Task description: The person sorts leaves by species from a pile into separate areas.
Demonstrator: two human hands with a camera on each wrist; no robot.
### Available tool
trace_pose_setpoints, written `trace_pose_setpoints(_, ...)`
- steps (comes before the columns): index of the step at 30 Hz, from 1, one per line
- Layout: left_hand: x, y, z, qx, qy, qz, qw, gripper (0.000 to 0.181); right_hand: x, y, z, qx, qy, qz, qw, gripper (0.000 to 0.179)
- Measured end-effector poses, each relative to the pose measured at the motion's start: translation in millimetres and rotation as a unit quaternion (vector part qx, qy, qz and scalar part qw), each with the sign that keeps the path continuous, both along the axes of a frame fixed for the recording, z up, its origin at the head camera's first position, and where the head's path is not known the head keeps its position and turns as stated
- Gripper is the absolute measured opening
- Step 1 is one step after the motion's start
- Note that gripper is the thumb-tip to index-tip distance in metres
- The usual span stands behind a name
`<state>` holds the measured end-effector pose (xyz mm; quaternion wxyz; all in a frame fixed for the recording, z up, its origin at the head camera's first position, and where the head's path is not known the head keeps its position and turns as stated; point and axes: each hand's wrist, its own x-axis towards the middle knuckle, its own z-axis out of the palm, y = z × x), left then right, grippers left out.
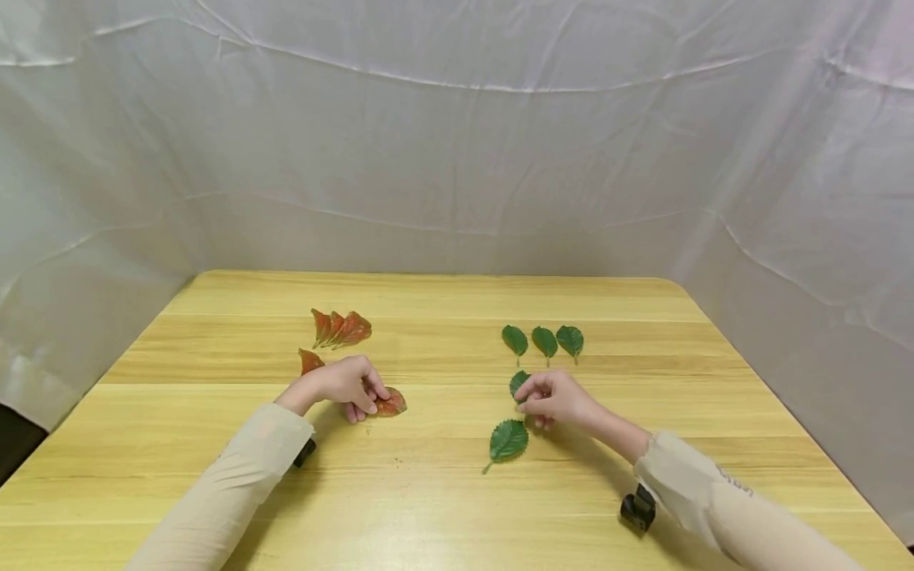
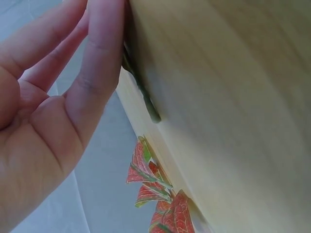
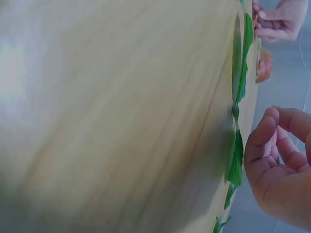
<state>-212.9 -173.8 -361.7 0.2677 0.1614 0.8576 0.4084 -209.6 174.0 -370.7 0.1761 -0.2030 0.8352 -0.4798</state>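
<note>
My left hand [image 1: 351, 387] is low over the table, its thumb and fingertips pinching the left end of a red leaf [image 1: 391, 403]. In the left wrist view a stem [image 2: 148, 104] pokes out from beneath the fingers [image 2: 99, 58]. Another red leaf [image 1: 309, 361] lies partly hidden behind that hand. My right hand [image 1: 560, 398] hovers with bent fingers over a green leaf [image 1: 517, 382], overlapping it in the head view. From the right wrist, no leaf shows between its fingertips [image 3: 272, 114], and the leaf [image 3: 236, 160] lies beside the hand. A larger green leaf [image 1: 508, 439] lies nearer me.
Several red leaves [image 1: 350, 329] overlap in a fan at the back left of the wooden table [image 1: 443, 507]. Three green leaves [image 1: 544, 341] form a row at the back right. A pale cloth wall [image 1: 457, 159] surrounds the table's back and sides.
</note>
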Motion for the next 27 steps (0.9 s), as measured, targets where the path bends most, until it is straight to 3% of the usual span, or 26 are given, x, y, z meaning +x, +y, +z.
trace_pose_setpoints(6, -0.2, 0.1, 0.5, -0.008, 0.006, -0.008, 0.9999, 0.023, 7.6, -2.2, -3.2, -0.002, -0.03, 0.025, 0.9992, 0.018)
trace_pose_setpoints(19, -0.3, -0.4, 2.2, -0.02, 0.041, -0.031, 0.9985, 0.02, 17.8, -6.5, -9.9, 0.004, -0.053, 0.08, 0.9954, 0.018)
trace_pose_setpoints(27, -0.3, -0.6, 1.8, -0.028, 0.074, -0.053, 0.9954, 0.018, 19.5, -8.2, -9.3, 0.006, -0.04, 0.093, 0.9948, 0.018)
